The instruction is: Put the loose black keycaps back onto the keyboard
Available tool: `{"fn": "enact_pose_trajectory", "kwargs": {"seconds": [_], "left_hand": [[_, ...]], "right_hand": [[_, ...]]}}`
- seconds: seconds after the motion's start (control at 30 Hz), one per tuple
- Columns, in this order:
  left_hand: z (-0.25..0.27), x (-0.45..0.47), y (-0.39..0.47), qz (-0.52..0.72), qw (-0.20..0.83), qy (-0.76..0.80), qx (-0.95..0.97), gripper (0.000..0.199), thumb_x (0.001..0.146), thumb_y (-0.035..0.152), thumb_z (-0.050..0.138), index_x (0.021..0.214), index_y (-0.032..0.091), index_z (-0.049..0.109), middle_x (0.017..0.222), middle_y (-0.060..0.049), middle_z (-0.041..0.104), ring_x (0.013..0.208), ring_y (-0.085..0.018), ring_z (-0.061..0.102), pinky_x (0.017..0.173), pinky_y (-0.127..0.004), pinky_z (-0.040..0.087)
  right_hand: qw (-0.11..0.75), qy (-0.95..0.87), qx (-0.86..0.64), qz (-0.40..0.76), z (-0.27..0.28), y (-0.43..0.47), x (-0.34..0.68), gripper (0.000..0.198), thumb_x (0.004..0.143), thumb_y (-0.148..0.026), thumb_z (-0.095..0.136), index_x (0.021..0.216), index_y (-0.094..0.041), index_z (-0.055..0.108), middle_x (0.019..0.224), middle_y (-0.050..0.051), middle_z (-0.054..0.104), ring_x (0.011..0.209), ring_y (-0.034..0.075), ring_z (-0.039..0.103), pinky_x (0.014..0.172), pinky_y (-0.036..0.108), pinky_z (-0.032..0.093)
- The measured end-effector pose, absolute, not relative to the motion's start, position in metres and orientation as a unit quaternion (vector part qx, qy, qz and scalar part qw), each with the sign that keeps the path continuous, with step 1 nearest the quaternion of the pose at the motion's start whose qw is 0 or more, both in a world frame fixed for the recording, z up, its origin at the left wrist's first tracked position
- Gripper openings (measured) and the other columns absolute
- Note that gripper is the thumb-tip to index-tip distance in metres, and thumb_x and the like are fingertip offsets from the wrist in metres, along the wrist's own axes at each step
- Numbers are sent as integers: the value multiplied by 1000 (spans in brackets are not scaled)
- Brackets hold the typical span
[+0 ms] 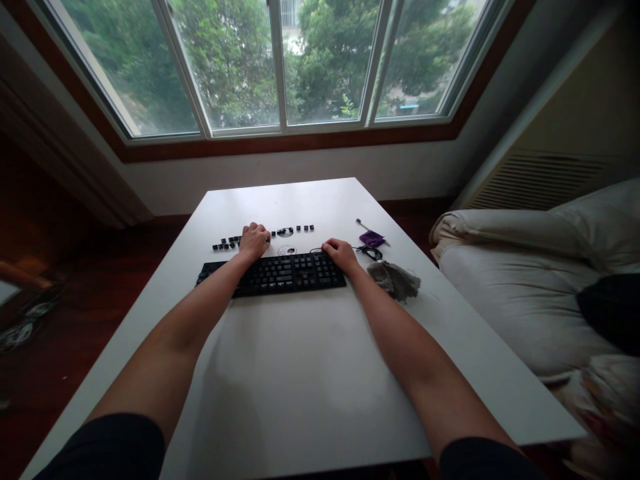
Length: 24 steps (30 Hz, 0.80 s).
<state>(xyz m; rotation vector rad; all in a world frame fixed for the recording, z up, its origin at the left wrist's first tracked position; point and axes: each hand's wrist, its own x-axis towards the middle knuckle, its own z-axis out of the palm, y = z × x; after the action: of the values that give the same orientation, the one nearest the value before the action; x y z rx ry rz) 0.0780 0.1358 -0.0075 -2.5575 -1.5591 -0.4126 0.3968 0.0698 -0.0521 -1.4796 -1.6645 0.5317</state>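
A black keyboard (280, 275) lies flat across the white table, and some dark gaps show among its keys. My left hand (255, 241) is just behind the keyboard, over the loose black keycaps (231, 241). Its fingers are curled, with a small black keycap (268, 239) at the fingertips. At the keyboard's back right corner, my right hand (340, 254) is closed on the edge, its fingers partly hidden. Between the hands, a clear round dish (287, 251) stands behind the keyboard, and a second round dish (285, 232) with dark bits sits farther back.
Right of the keyboard lie a crumpled grey cloth (395, 281), a coiled black cable (371, 253), a purple cloth (371, 239) and a thin brush (363, 225). A pale sofa (490, 280) stands beyond the right edge of the white table (300, 373). Windows are at the back.
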Motion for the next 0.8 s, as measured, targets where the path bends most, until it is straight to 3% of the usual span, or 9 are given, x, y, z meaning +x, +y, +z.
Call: {"fn": "enact_pose_trajectory", "kwargs": {"seconds": [0.23, 0.5, 0.8], "left_hand": [[6, 66, 130, -163, 52, -506, -845, 20, 88, 33, 63, 100, 26, 78, 114, -10, 70, 119, -34, 47, 100, -50, 35], [23, 17, 108, -79, -58, -473, -876, 20, 84, 38, 65, 96, 29, 79, 95, -1, 77, 92, -23, 65, 85, -34, 45], [13, 13, 90, -56, -136, -479, -865, 26, 84, 40, 65, 100, 26, 80, 96, -3, 77, 87, -22, 68, 78, -30, 48]], "right_hand": [[413, -665, -587, 208, -54, 71, 397, 30, 87, -44, 55, 81, -21, 74, 77, 1, 71, 74, 18, 61, 73, 29, 44], [408, -665, -590, 207, -54, 71, 398, 31, 86, -45, 55, 83, -21, 74, 78, 2, 72, 75, 19, 61, 74, 29, 44], [420, -668, -578, 209, -57, 72, 400, 31, 86, -46, 55, 81, -21, 74, 76, 1, 70, 75, 18, 60, 71, 29, 44]]}}
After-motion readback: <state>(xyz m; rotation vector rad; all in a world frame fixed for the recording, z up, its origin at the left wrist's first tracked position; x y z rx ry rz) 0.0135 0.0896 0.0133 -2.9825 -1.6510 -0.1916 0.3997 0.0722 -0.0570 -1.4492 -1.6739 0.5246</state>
